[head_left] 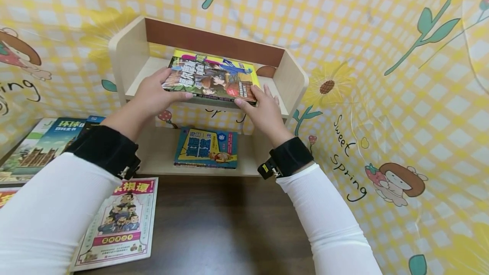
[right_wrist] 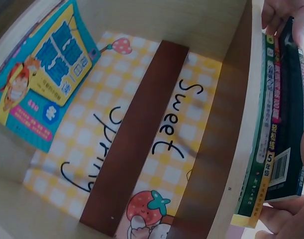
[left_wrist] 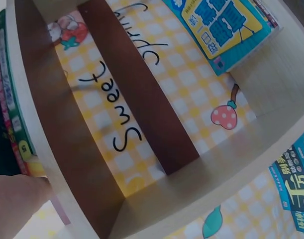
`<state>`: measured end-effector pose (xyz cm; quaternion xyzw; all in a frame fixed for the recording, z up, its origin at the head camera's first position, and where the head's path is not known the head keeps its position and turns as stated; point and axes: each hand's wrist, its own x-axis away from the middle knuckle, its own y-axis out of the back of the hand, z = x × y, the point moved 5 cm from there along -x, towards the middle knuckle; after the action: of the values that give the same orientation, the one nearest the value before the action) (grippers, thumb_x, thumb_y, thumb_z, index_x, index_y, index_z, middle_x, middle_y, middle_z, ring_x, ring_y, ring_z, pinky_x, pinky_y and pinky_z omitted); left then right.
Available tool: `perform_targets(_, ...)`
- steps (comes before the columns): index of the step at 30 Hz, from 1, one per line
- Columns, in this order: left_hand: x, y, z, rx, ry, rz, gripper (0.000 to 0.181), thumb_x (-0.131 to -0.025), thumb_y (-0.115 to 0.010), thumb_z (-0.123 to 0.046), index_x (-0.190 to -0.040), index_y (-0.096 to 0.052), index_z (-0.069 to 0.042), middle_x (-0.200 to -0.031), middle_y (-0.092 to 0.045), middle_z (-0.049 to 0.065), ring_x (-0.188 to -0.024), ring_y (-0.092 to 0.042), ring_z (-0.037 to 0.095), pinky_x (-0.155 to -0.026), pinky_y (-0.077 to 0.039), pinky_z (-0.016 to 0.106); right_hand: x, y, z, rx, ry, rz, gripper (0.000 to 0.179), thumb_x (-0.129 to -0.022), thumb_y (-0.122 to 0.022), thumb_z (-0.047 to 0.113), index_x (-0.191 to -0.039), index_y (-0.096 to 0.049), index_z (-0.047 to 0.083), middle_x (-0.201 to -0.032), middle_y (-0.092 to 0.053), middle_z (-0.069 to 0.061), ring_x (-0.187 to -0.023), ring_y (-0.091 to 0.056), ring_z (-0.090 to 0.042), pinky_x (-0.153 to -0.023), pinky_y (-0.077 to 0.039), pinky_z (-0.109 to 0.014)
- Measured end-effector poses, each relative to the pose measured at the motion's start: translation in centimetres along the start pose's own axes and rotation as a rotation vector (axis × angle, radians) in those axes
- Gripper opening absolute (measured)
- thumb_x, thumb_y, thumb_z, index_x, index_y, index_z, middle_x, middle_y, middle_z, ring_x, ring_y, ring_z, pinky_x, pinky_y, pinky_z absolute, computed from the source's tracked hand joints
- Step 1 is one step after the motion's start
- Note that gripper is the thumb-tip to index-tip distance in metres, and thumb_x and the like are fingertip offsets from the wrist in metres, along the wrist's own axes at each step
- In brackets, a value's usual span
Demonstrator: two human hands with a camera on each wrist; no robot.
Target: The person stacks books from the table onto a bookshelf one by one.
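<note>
Both hands are at the upper shelf of a pale wooden bookshelf point(head_left: 130, 46). My left hand point(head_left: 153, 90) grips the left end of a comic-covered book point(head_left: 215, 79), its thumb along the front edge. At the other end my right hand point(head_left: 263, 107) holds the same book, thumb at the front corner. In the right wrist view the book's dark back cover point(right_wrist: 291, 139) shows, tilted away from green and yellow book spines point(right_wrist: 258, 149) beneath it. The left wrist view catches only part of the left hand point(left_wrist: 17, 204).
On the lower shelf lies a blue-and-yellow book point(head_left: 206, 147). A pink-bordered book point(head_left: 122, 224) rests on the dark table point(head_left: 214, 228) at left, near several other books point(head_left: 49, 143). Yellow checked cloth point(head_left: 382, 96) surrounds the shelf at the back and sides.
</note>
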<state>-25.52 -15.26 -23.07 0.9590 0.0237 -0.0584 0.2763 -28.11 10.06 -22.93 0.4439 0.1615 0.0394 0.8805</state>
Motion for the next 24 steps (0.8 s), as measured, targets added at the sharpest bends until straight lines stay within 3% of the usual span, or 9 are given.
perform_targets(1,-0.2,0.1,0.0,-0.008,0.0,0.002,0.096,-0.087,-0.069,-0.043,-0.156,-0.009,-0.016,-0.162,0.001,0.007,-0.147,-0.005,0.035,-0.115,-0.02,0.054,-0.1,0.0,0.0,0.014,0.004,-0.001,0.074,-0.092,-0.057,0.05,-0.151,-0.033,0.012,-0.154,-0.035,-0.005,-0.149,-0.006,-0.019,-0.119,0.002,-0.045)
perform_targets(2,-0.3,0.1,0.0,-0.009,-0.004,0.003,0.097,-0.087,-0.069,-0.043,-0.156,-0.008,-0.015,-0.162,0.001,0.008,-0.147,-0.001,0.034,-0.117,-0.011,0.054,-0.3,0.0,0.0,0.022,0.006,0.0,0.073,-0.092,-0.057,0.051,-0.15,-0.034,0.013,-0.154,-0.035,-0.004,-0.149,-0.006,-0.018,-0.119,0.003,-0.045)
perform_targets(8,-0.9,0.4,-0.1,-0.02,0.004,0.002,0.095,-0.087,-0.069,-0.043,-0.156,-0.01,-0.015,-0.162,-0.007,0.012,-0.147,-0.007,0.035,-0.117,-0.012,0.053,-1.1,0.1,0.0,0.037,-0.011,0.02,0.073,-0.092,-0.056,0.052,-0.151,-0.034,0.014,-0.154,-0.036,-0.003,-0.149,-0.007,-0.018,-0.119,0.004,-0.045)
perform_targets(24,-2.1,0.3,0.0,-0.009,0.057,0.028,0.095,-0.09,-0.065,-0.042,-0.156,-0.003,-0.013,-0.162,0.003,0.01,-0.147,0.004,0.033,-0.118,-0.007,0.051,-1.8,0.2,0.1,0.056,-0.023,0.031,0.069,-0.093,-0.054,0.05,-0.15,-0.035,0.016,-0.152,-0.04,-0.002,-0.149,-0.008,-0.02,-0.119,0.004,-0.049)
